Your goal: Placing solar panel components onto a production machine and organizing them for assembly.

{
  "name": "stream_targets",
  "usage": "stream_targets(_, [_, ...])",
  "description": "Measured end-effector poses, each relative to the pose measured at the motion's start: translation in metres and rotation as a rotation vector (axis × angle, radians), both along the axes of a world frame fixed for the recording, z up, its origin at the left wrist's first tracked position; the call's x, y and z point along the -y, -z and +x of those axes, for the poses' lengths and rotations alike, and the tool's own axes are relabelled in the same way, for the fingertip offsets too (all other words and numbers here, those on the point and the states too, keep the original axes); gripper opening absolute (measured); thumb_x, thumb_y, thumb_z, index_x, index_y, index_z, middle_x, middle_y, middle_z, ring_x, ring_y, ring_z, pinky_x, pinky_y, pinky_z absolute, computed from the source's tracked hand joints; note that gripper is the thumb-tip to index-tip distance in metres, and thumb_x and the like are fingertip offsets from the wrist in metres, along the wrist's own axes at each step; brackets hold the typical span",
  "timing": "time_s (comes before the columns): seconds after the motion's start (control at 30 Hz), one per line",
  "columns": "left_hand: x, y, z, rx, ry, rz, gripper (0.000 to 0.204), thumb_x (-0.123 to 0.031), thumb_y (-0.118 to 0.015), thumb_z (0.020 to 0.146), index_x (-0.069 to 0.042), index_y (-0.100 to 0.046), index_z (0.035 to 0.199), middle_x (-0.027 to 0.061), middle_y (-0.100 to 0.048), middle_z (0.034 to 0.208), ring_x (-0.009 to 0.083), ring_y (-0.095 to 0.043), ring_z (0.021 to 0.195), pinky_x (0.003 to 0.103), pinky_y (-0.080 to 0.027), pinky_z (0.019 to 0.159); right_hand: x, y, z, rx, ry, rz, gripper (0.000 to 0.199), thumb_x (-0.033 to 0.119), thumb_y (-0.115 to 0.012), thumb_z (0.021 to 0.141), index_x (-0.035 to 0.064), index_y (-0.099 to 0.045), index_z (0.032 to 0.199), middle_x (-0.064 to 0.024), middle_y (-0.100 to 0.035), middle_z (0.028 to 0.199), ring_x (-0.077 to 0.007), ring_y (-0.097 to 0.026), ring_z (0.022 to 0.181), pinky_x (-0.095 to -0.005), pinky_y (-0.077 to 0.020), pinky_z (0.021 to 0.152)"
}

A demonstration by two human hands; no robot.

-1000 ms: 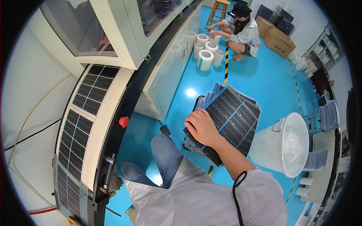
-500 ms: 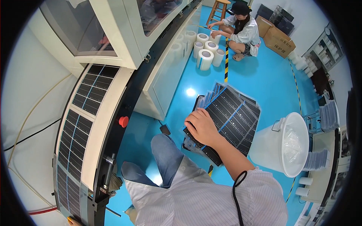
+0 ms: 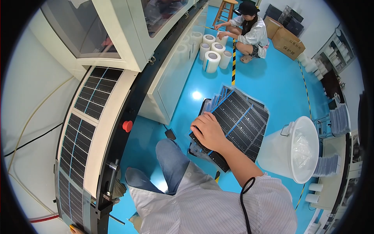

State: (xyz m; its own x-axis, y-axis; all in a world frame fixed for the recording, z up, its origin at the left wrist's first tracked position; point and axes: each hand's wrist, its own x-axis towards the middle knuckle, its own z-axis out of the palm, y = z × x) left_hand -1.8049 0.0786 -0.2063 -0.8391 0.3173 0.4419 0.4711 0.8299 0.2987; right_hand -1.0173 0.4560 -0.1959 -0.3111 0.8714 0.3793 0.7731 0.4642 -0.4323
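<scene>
My right hand point(image 3: 209, 132) rests on the near left corner of a stack of dark solar panel sheets point(image 3: 238, 124) with blue strips, fingers curled over the edge of the top sheet. The stack lies fanned on a low black support above the blue floor, just right of my bent knee in jeans point(image 3: 171, 160). My left hand is out of sight.
A long machine on the left carries more solar panels point(image 3: 83, 123) and has a red button point(image 3: 127, 126). A white bucket with a plastic liner point(image 3: 295, 150) stands to the right. Farther off, a person point(image 3: 249, 33) crouches by white film rolls point(image 3: 211, 61), a stool and cardboard boxes point(image 3: 287, 42).
</scene>
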Motion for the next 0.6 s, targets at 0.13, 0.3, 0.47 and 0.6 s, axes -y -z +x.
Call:
stream_targets(0.13, [0.0,0.0007,0.0006,-0.018,0.007,0.002,0.049,-0.044,-0.046,0.096,-0.002,-0.062,0.115,0.0205,-0.065,0.108,0.0381,-0.061,0.097,0.041,-0.048,0.082,0.0001,-0.0006,-0.0005,-0.008,0.003,0.033,0.011,0.016,-0.058,0.088,0.0055,-0.062,0.09,-0.008,-0.059,0.09,-0.0254,-0.056,0.094,-0.0439,-0.0358,0.101])
stream_targets(0.3, [0.0007,0.0001,0.0003,-0.018,0.029,0.006,0.049,-0.044,-0.046,0.095,-0.002,-0.063,0.115,0.0202,-0.065,0.108,0.0379,-0.061,0.097,0.041,-0.048,0.081,0.0,-0.0004,-0.0003,-0.014,-0.003,0.023,0.01,0.015,-0.058,0.088,0.0054,-0.061,0.09,-0.0081,-0.059,0.09,-0.0254,-0.056,0.094,-0.0438,-0.0356,0.101])
stream_targets(0.47, [-0.0016,0.0018,0.0041,-0.007,0.009,0.016,0.048,-0.043,-0.046,0.096,-0.002,-0.063,0.115,0.0203,-0.065,0.107,0.0377,-0.062,0.096,0.041,-0.048,0.081,-0.0003,0.0004,0.0001,-0.014,-0.001,0.034,0.01,0.015,-0.058,0.088,0.0054,-0.061,0.089,-0.0079,-0.059,0.09,-0.0254,-0.056,0.094,-0.0437,-0.0358,0.101])
stream_targets(0.6, [0.0021,-0.0004,0.0005,-0.003,0.033,0.005,0.047,-0.042,-0.047,0.096,-0.002,-0.063,0.114,0.0207,-0.065,0.106,0.0375,-0.062,0.096,0.04,-0.048,0.08,-0.0004,-0.0013,-0.0007,-0.02,-0.009,0.039,0.01,0.014,-0.058,0.087,0.0053,-0.061,0.089,-0.0079,-0.059,0.09,-0.0255,-0.056,0.093,-0.0437,-0.0363,0.1])
